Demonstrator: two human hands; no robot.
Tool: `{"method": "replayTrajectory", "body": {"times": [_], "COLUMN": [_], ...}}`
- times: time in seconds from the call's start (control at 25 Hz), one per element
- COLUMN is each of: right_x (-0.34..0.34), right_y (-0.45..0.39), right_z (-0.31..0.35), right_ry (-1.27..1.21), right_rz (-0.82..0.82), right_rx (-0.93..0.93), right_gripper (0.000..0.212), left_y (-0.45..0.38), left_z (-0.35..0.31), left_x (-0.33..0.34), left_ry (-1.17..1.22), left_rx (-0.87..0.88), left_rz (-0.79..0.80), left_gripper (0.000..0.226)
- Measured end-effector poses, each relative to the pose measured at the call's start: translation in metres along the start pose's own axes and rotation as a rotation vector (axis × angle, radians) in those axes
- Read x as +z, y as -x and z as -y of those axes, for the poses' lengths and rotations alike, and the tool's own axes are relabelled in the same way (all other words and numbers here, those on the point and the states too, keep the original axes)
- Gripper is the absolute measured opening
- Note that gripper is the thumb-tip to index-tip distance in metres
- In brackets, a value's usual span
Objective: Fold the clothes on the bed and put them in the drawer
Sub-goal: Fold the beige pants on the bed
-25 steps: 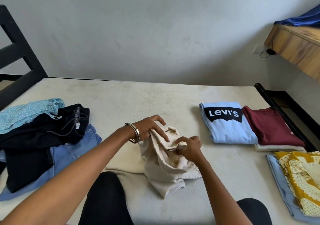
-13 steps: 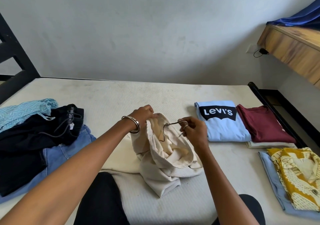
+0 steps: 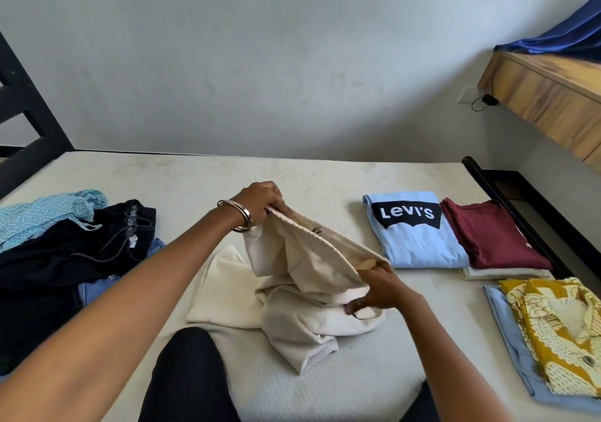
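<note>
Left hand (image 3: 260, 202) gripped cream garment (image 3: 309, 278) edge, frame centre | right hand (image 3: 379, 291) pinched opposite edge | step: spreading for fold | next: lay flat on bed (image 3: 195, 174)

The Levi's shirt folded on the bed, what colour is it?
Light blue, with a black logo patch and white lettering: the Levi's shirt, in the head view.

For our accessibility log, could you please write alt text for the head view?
Both hands, left hand and right hand, grip a cream garment on the mattress; unfolded clothes lie left, folded shirts right.
</note>
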State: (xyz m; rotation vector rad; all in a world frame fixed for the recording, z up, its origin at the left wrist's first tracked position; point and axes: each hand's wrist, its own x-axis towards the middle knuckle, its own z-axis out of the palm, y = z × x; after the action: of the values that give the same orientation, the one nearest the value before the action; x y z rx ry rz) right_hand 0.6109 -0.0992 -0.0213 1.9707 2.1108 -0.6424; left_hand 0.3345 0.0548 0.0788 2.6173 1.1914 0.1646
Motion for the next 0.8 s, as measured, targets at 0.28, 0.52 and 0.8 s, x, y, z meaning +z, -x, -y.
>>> {"method": "replayTrajectory", "body": {"times": [0.28,0.52,0.8], "right_x": [-0.150,-0.207,-0.211], "right_y": [0.006,0.032,0.043], "right_z": [-0.059,-0.054,-0.072], "right_ry": [0.338,0.405,-0.891], "right_rz": [-0.638,-0.775,-0.596], "right_rx": [0.192,0.188,0.268], "right_gripper": [0.032,0.026,0.027], "left_y": [-0.003,-0.016,-0.015], "left_z": [0.022,0.026,0.041], "left_x": [-0.036,-0.085,-0.095], "left_ry": [-0.465,-0.070,0.633], "left_rx": [-0.224,-0.348,-0.384], "left_rz": [0.117,-0.180,-0.542], "left_gripper": [0.024,0.047,0.060]}}
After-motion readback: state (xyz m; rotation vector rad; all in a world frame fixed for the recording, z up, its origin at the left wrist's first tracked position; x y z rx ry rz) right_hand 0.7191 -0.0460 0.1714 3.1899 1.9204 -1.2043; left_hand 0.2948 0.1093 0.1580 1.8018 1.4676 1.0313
